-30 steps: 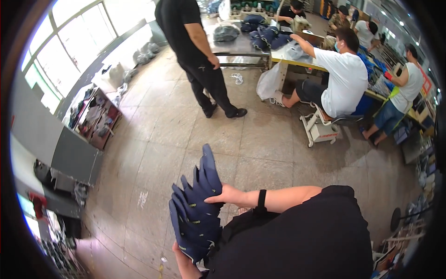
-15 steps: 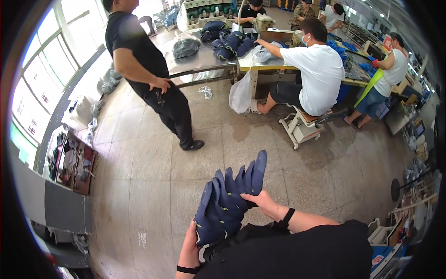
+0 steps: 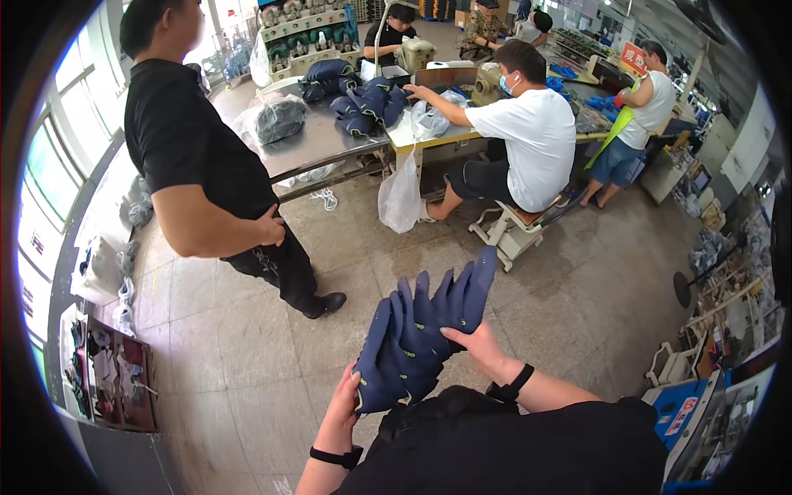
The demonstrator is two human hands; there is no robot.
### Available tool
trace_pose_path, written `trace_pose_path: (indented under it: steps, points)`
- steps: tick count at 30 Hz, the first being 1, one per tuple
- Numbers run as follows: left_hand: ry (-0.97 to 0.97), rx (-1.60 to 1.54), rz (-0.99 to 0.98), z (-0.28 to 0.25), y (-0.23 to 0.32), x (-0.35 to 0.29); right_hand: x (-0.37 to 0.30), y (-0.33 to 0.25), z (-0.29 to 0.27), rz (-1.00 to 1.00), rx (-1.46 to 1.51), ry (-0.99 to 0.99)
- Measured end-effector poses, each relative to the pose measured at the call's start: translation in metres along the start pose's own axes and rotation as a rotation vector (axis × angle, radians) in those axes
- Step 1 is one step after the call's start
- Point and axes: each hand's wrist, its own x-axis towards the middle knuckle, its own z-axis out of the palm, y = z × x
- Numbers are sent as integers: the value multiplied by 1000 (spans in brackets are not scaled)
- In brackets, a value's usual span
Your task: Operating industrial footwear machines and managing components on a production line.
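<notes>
A fanned stack of navy shoe uppers (image 3: 412, 346), with small yellow-green marks, is held in front of my body. My left hand (image 3: 340, 403) grips its lower left end, the fingers partly hidden behind it. On the right side, my right hand (image 3: 478, 346) closes round the uppers with the thumb on top. The pointed ends fan upward and away from me. Both wrists carry black bands.
A person in black (image 3: 194, 165) stands close at the left. Ahead, a metal-topped table (image 3: 318, 148) bears more navy pieces (image 3: 371, 106) and a bagged bundle (image 3: 279, 120). A person in white (image 3: 532, 136) sits at a sewing machine. A low shelf (image 3: 120, 375) stands at the left.
My viewpoint has come closer to the table and the standing person, who now looks larger. Both hands still hold the shoe uppers, which appear slightly higher and further right in view.
</notes>
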Motion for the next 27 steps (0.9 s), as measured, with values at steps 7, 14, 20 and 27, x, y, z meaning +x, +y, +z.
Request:
trace_pose_path:
  steps: [7, 14, 20, 27]
  points:
    - [-189, 3, -219, -1, 32, 90, 41, 8, -11, 56, -35, 238]
    - [-224, 96, -190, -2, 64, 212, 164, -15, -6, 12, -128, 215]
    - [-237, -48, -96, -8, 116, 330, 359, -35, 10, -238, -381, -22]
    - [-122, -226, -88, 13, 184, 447, 560, -107, 60, -364, -786, -319]
